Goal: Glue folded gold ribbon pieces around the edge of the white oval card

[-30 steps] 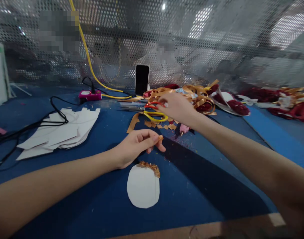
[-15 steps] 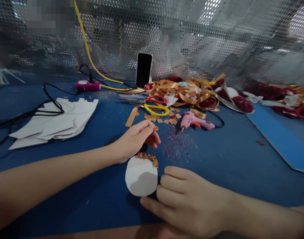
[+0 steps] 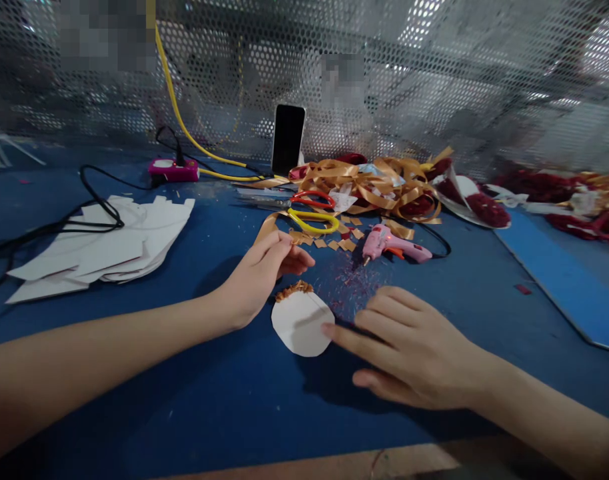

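Observation:
A round white card disc [image 3: 304,327] lies on the blue table, its far-left rim edged with gathered brown-gold ribbon [image 3: 294,290]. My left hand [image 3: 254,280] hovers just beyond the disc, thumb and forefinger pinched on a small piece of gold ribbon [image 3: 295,242]; its other fingers curl loosely. From the right, my right hand [image 3: 409,347] reaches over with the forefinger stretched out, its tip at the disc's right edge. The thumb stands apart and nothing shows in that hand. Cut gold ribbon squares [image 3: 320,244] are scattered beyond my left hand.
A pink glue gun [image 3: 394,245] lies right of the ribbon squares, near scissors [image 3: 312,212] and a gold ribbon heap [image 3: 369,187]. Stacked white card pieces [image 3: 109,247], a magenta power strip [image 3: 173,171] and black cables are left. A phone [image 3: 288,140] leans against the mesh.
The disc has turned anticlockwise and shifted up and right, its ribbon edge now at far left. My right hand moved away and right, its forefinger extending. My left hand shifted slightly left.

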`<state>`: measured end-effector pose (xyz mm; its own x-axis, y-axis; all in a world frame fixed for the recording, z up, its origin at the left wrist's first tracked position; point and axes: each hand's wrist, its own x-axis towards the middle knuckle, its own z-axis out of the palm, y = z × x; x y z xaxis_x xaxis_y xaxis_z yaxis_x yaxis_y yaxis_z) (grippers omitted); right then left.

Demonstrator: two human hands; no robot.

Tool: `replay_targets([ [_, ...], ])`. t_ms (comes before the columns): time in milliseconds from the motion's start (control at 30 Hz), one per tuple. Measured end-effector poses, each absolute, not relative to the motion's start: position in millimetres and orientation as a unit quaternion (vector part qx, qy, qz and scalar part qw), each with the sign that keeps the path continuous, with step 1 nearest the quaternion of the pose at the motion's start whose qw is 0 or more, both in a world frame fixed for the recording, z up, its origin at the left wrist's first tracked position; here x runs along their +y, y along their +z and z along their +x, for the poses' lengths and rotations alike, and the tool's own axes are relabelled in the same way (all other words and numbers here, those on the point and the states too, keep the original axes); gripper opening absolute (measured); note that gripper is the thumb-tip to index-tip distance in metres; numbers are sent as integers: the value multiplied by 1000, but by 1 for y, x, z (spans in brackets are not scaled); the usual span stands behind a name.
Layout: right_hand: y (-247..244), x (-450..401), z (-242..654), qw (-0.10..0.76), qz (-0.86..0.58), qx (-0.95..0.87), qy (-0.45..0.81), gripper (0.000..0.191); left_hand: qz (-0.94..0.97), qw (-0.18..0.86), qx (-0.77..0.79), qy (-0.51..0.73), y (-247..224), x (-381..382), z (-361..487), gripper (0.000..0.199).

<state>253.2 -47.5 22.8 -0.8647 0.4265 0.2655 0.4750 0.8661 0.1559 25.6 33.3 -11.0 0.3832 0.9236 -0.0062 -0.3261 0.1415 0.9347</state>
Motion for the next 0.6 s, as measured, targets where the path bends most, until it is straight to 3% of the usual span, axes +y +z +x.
replay_targets([
  [167,15,-51,243,75,-215,-972,-57,55,506,673,325,430,-9,32,27,25],
  [367,23,-42,259,128,-228,-956,-132,50,538,652,326,424,-9,30,25,26],
  [500,36,-17,292,168,-441,-855,-214,31,571,619,332,424,-9,29,22,26],
  [600,39,16,325,110,-607,-768,-170,29,566,605,348,437,-8,30,21,27],
])
